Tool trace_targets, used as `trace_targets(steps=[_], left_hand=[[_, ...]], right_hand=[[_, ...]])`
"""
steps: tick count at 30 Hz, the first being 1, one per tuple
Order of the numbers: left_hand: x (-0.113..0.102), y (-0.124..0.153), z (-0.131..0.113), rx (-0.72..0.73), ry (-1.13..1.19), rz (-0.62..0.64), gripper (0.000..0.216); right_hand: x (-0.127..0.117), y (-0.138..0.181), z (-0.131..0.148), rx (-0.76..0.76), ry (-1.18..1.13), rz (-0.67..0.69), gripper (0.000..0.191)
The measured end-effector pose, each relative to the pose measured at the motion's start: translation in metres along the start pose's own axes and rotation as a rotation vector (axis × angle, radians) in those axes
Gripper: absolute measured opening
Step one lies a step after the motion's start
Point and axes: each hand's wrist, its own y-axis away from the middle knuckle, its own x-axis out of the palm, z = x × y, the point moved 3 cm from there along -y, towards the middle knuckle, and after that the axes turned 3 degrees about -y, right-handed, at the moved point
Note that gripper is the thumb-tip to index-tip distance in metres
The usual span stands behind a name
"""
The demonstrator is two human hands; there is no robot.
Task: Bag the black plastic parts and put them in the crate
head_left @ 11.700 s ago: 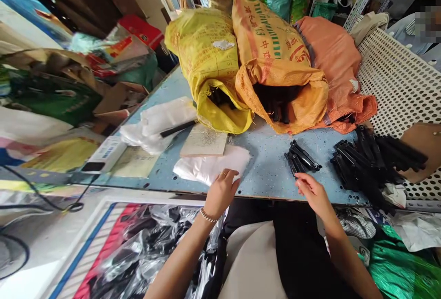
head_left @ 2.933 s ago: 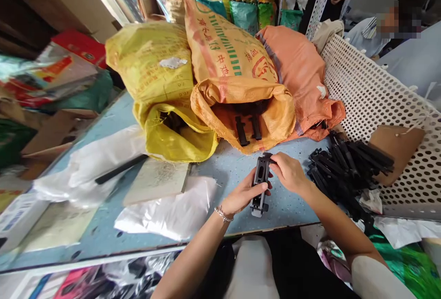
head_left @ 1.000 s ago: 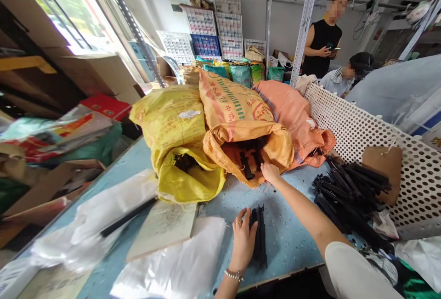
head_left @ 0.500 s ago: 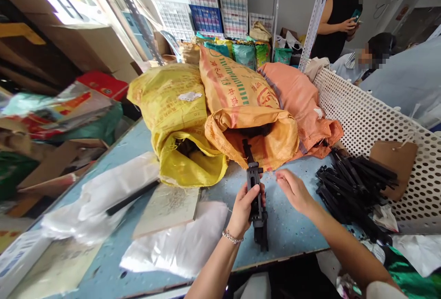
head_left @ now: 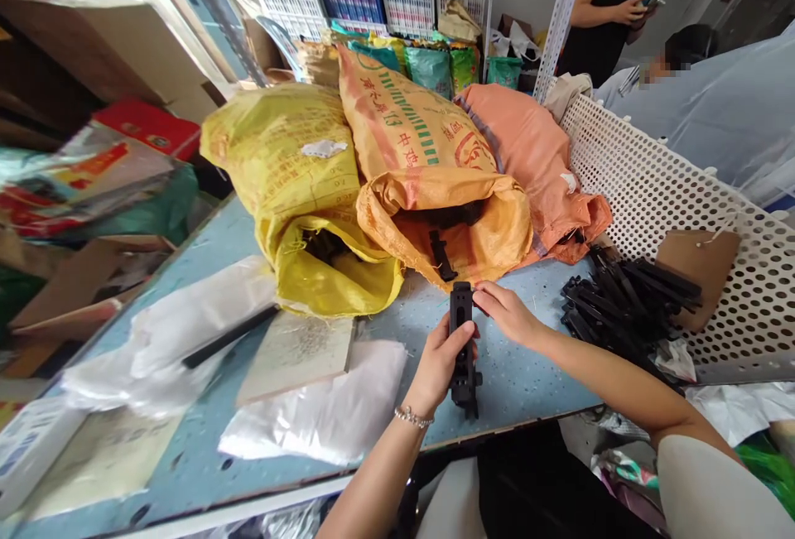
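Observation:
A slotted black plastic part is gripped in my left hand, with the thumb across its front. It points away from me over the blue tabletop. My right hand is at its upper right edge, thumb and fingers pinched together; whatever lies between the fingertips is too small to make out. Just beyond, another black piece rests in the mouth of the orange sack, where more dark pieces are in shadow. Right of my hands lies a heap of long black parts.
A yellow sack and a salmon sack flank the orange one. At left are a flat board, white plastic bags and a black strip. A perforated white basket borders the right. Two people are beyond it.
My right hand has moved left from beside the part to its upper edge, its fingers closing. My left hand keeps its hold. The view has tilted down slightly.

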Motion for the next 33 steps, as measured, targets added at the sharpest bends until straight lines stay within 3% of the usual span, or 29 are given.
trace_targets(steps=[2,3,6,11,14,16,19,22,24,26,29,33], left_hand=[[-0.002,-0.006,0.001,0.007,0.053,-0.048,0.05],[-0.005,-0.009,0.0,0.008,0.091,-0.073,0.05],[-0.012,-0.013,-0.008,0.019,0.199,-0.12,0.05],[-0.014,-0.011,-0.008,-0.026,0.311,-0.093,0.052],[-0.009,-0.004,0.006,-0.128,0.357,-0.098,0.061],[-0.006,0.0,0.013,-0.156,0.329,-0.111,0.06],[-0.015,0.005,0.017,-0.058,0.253,-0.207,0.054],[-0.041,0.003,0.027,0.021,0.192,-0.332,0.051],[-0.062,0.0,0.044,0.014,0.122,-0.422,0.046],[-0.079,-0.003,0.068,-0.012,0.015,-0.502,0.044],[-0.086,-0.007,0.103,0.015,-0.192,-0.506,0.05],[-0.074,-0.006,0.125,0.208,-0.527,-0.448,0.053]], right_hand=[[0.005,0.008,0.003,0.127,-0.112,0.057,0.043],[0.007,0.013,0.007,0.114,-0.095,0.092,0.043],[0.013,0.032,0.026,-0.162,0.171,0.147,0.039],[0.028,0.056,0.041,-0.602,0.704,0.094,0.021],[0.036,0.06,0.034,-0.746,0.727,0.096,0.021],[0.043,0.063,0.026,-0.764,0.69,0.09,0.026],[0.057,0.067,0.013,-0.693,0.587,0.077,0.037],[0.065,0.059,0.001,-0.579,0.422,0.131,0.04],[0.064,0.039,-0.012,-0.396,0.322,0.123,0.036],[0.061,0.009,-0.03,-0.11,0.264,0.047,0.029],[0.062,-0.041,-0.06,0.294,0.3,-0.052,0.026],[0.078,-0.088,-0.088,0.475,0.369,-0.066,0.038]])
